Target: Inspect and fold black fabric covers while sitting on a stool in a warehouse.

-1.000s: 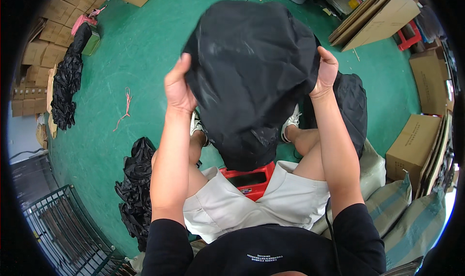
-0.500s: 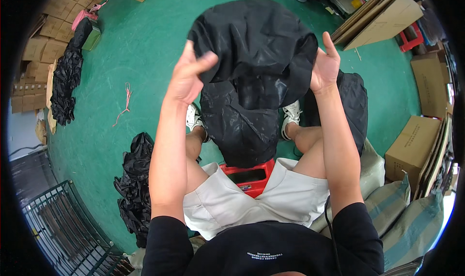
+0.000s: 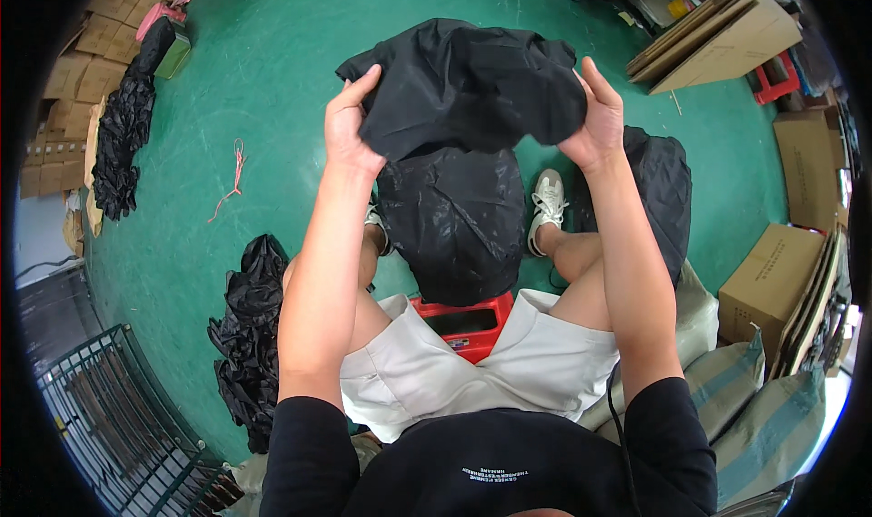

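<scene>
A black fabric cover [image 3: 468,86] with gathered folds is stretched between my two hands, held up in front of me. My left hand [image 3: 354,127] grips its left end, thumb on top. At the right end my right hand [image 3: 595,122] pinches the cloth, its thumb pointing up; the fingers of both hands are partly hidden behind the fabric. Below it, between my feet, stands a bulky black-covered bundle [image 3: 454,222], against a red plastic stool [image 3: 481,331] between my thighs. Another black cloth bundle [image 3: 658,199] is beside my right leg.
Crumpled black fabric [image 3: 250,335] lies by my left leg, and a longer black heap [image 3: 123,145] lies further left. A pink string [image 3: 239,177] is on the green floor. Flat cardboard [image 3: 722,40], a carton [image 3: 772,276] and woven sacks [image 3: 772,426] stand to the right; a metal rack [image 3: 127,417] is lower left.
The black cover has come down slightly at its top and spread wider and flatter. My left hand has turned so its thumb now lies over the cloth; my right hand has lowered a little.
</scene>
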The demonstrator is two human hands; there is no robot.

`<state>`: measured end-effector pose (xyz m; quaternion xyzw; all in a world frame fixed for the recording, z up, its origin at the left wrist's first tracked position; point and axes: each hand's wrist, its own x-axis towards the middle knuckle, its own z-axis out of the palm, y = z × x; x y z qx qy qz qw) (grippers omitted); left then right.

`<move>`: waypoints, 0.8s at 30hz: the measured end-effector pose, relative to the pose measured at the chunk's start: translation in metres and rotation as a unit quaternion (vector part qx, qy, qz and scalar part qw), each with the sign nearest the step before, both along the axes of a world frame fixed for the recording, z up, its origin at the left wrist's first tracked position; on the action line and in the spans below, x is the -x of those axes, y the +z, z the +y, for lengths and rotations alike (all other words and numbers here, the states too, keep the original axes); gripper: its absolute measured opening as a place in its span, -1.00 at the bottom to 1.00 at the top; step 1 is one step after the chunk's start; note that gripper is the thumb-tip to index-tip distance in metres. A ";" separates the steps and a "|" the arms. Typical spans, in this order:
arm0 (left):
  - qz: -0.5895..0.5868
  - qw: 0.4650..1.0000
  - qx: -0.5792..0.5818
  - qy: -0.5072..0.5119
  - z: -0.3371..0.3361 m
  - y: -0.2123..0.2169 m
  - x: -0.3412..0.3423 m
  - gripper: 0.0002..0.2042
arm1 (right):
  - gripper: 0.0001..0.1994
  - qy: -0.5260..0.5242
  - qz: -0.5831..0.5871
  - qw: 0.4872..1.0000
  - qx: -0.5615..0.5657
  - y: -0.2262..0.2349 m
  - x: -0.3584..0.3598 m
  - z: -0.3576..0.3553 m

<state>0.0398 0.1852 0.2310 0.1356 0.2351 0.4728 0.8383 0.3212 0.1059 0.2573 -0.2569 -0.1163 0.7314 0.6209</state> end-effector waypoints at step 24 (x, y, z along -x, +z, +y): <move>-0.006 0.999 0.032 0.019 -0.011 0.021 -0.012 -0.80 | -0.41 0.095 0.102 0.989 -0.046 0.001 0.009 -0.004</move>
